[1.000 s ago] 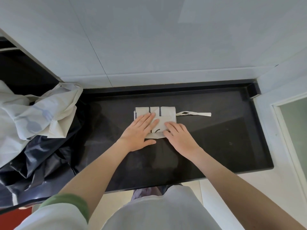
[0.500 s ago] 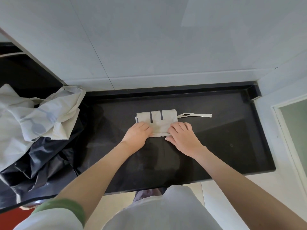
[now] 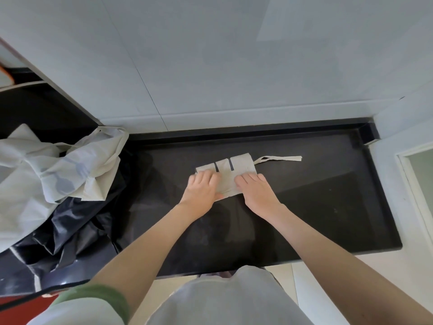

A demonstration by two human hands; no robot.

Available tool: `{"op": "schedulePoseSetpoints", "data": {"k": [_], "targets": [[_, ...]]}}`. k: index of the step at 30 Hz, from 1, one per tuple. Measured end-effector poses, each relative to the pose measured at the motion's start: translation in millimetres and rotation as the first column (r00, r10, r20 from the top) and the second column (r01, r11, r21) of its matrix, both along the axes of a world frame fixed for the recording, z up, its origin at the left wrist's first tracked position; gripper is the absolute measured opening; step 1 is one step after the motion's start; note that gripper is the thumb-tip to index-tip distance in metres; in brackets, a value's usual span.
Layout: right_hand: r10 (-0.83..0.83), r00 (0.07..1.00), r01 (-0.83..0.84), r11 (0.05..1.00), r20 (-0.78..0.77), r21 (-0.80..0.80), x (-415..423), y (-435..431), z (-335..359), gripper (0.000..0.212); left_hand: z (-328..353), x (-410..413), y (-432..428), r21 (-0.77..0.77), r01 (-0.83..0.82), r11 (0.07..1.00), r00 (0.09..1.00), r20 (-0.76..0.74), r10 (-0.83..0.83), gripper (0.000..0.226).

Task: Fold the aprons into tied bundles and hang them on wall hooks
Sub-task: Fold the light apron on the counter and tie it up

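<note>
Left hand (image 3: pixel 201 190) curls its fingers over pale cloth with the thumb along the near edge, gripping it. Right hand (image 3: pixel 257 192) bends its fingers down onto the same cloth. Its thumb is hidden, so I cannot tell whether it grips or only presses.

Black counter (image 3: pixel 316 202) carries everything. A pile of loose aprons (image 3: pixel 58 165) slumps over the counter's left end. The folded apron (image 3: pixel 241 164), the cloth under both hands, lies at the counter's middle. Its long axis runs along the counter's length, with the right end skewed slightly toward the counter's back edge. Its strap (image 3: pixel 283 158) trails flat toward the counter's right end.

The likely risks:
- **Layers springing open:** this could happen if one hand lets go to fetch the strap.
- **Crooked bundle:** uneven rolling would likely worsen the skew.
- **Strap caught inside:** that would probably leave too little to tie.
</note>
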State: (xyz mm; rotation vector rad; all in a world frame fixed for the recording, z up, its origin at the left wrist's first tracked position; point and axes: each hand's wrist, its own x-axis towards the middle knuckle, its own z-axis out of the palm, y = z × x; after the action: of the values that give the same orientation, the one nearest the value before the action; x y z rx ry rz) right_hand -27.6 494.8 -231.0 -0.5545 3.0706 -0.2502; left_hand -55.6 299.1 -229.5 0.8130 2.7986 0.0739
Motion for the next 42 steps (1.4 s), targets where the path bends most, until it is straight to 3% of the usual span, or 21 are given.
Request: {"op": "schedulePoseSetpoints", "data": {"k": [3, 9, 13, 15, 18, 20, 23, 26, 28, 30, 31, 33, 34, 36, 39, 42], "targets": [[-0.018, 0.998, 0.018, 1.0, 0.059, 0.008, -8.5, -3.1, 3.4, 0.031, -1.9, -3.0, -3.7, -0.031, -0.084, 0.996, 0.996, 0.004, 0.084, 0.076], [0.013, 1.0, -0.015, 0.998, 0.028, 0.055, 4.3, -19.8, 1.3, 0.041, 8.3, 4.9, 9.2, -0.145, -0.116, 0.983, 0.993, -0.035, 0.112, 0.071], [0.016, 0.998, -0.022, 0.996, 0.066, 0.087, 31.0, -9.2, -14.1, 0.05, 11.9, 14.6, 8.2, -0.095, -0.15, 0.984, 0.989, -0.017, 0.149, 0.072], [0.001, 0.995, -0.006, 0.999, 0.1, 0.052, 38.2, -1.0, -16.0, 0.058, 13.9, 17.3, 3.5, 0.035, -0.177, 0.984, 0.978, 0.116, 0.172, 0.063], [0.017, 0.986, -0.013, 1.0, 0.163, -0.025, 37.3, 6.7, -12.6, 0.067, 16.1, 19.5, -9.7, 0.317, -0.372, 0.872, 0.853, 0.487, 0.187, 0.045], [0.061, 0.98, -0.053, 0.998, 0.189, -0.045, 32.9, 11.2, -10.7, 0.071, 15.6, 16.3, -20.4, 0.351, -0.43, 0.831, 0.771, 0.622, 0.137, 0.045], [0.102, 0.972, -0.091, 0.994, 0.21, -0.058, 26.7, 16.6, -8.7, 0.073, 15.5, 11.5, -31.2, 0.348, -0.446, 0.824, 0.71, 0.698, 0.09, 0.053], [0.124, 0.969, -0.11, 0.991, 0.213, -0.076, 25.4, 18.2, -9.4, 0.075, 17.0, 12.6, -35.3, 0.331, -0.248, 0.91, 0.778, 0.628, -0.017, 0.064], [0.114, 0.977, -0.094, 0.989, 0.183, -0.114, 24.9, 18.2, -12.3, 0.069, 15.9, 14.8, -35.5, 0.245, -0.064, 0.967, 0.861, 0.504, -0.071, 0.068], [0.086, 0.985, -0.061, 0.984, 0.149, -0.165, 22.2, 17.6, -13.9, 0.056, 11.3, 16.6, -35.1, 0.122, 0.066, 0.99, 0.978, 0.189, -0.088, 0.068], [0.073, 0.987, -0.046, 0.982, 0.142, -0.186, 20.6, 17.5, -14.2, 0.048, 10.0, 17.4, -34.4, 0.112, 0.069, 0.991, 0.997, 0.038, -0.074, 0.066], [0.056, 0.987, -0.019, 0.972, 0.148, -0.235, 17.6, 18.1, -12.7, 0.044, 4.3, 18.7, -33.3, 0.191, 0.083, 0.978, 0.991, -0.121, -0.061, 0.056], [0.05, 0.986, -0.005, 0.961, 0.156, -0.275, 16.4, 18.0, -12.2, 0.041, 2.4, 18.4, -32.8, 0.263, 0.122, 0.957, 0.987, -0.132, -0.09, 0.051], [-0.007, 0.975, 0.096, 0.915, 0.223, -0.391, 15.2, 15.8, -6.7, 0.031, 5.9, 16.7, -28.7, 0.425, 0.115, 0.898, 0.991, 0.009, -0.132, 0.041], [-0.105, 0.921, 0.293, 0.821, 0.376, -0.489, 11.0, 7.3, 7.3, 0.027, 13.5, 16.6, -23.5, 0.475, -0.215, 0.853, 0.936, 0.349, 0.042, 0.032], [-0.136, 0.895, 0.354, 0.797, 0.424, -0.49, 5.6, 0.1, 14.3, 0.026, 17.5, 17.7, -22.3, 0.477, -0.333, 0.813, 0.913, 0.38, 0.151, 0.04]]}}
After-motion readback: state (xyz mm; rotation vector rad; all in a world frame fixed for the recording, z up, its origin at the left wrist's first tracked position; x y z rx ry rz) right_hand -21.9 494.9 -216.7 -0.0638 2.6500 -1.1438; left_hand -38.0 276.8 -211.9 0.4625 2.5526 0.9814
